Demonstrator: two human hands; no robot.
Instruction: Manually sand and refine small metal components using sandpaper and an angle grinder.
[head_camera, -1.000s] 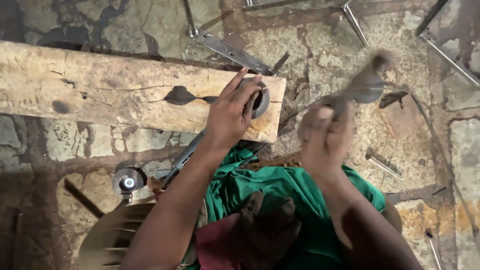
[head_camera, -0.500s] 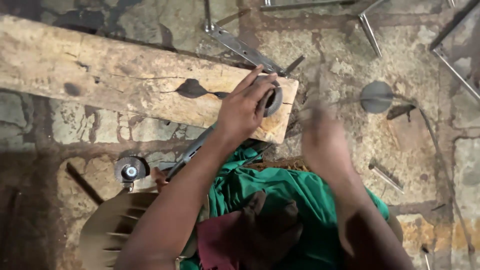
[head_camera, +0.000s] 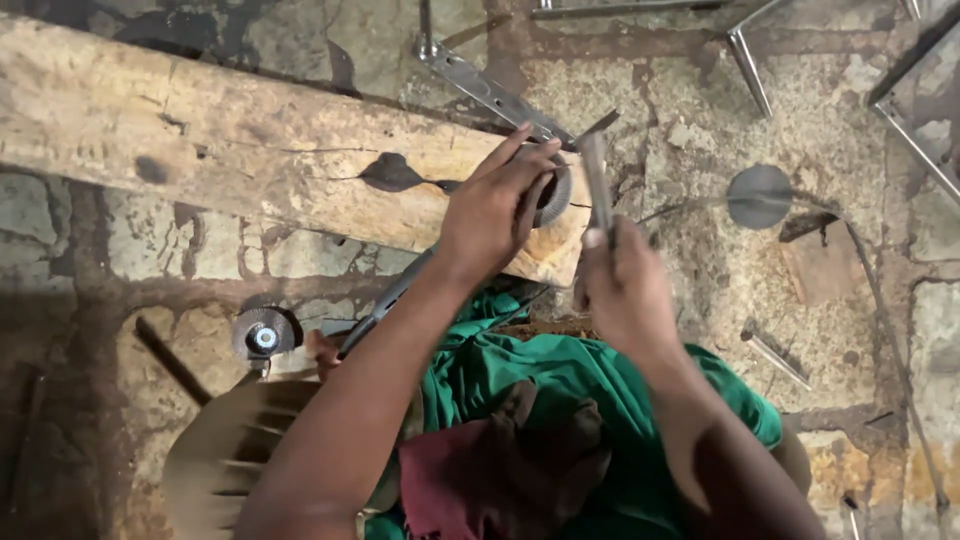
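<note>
Nearest to us, green cloth (head_camera: 600, 400) covers our lap, with a dark red cloth (head_camera: 480, 480) bunched on top of it. To the left, a small grinding disc (head_camera: 263, 334) lies on the stone floor (head_camera: 700, 260), just beside a pale slatted seat (head_camera: 240, 460).

Further out, our right hand (head_camera: 625, 290) is closed around a flat metal bar (head_camera: 597, 185), gripping its lower end so the bar stands up and away from us, its top near the end of the plank. Our left hand (head_camera: 497, 210) rests on a round grey disc (head_camera: 553, 195) that sits at the right end of a rough wooden plank (head_camera: 230, 160); the fingers curl over the disc's rim, so this grip is closed on it.

Beyond the plank, a perforated metal strip (head_camera: 480, 85) lies on the floor. To the right a round metal plate (head_camera: 760, 196) lies flat, and thin metal frames (head_camera: 745, 50) lie at the far edge.
</note>
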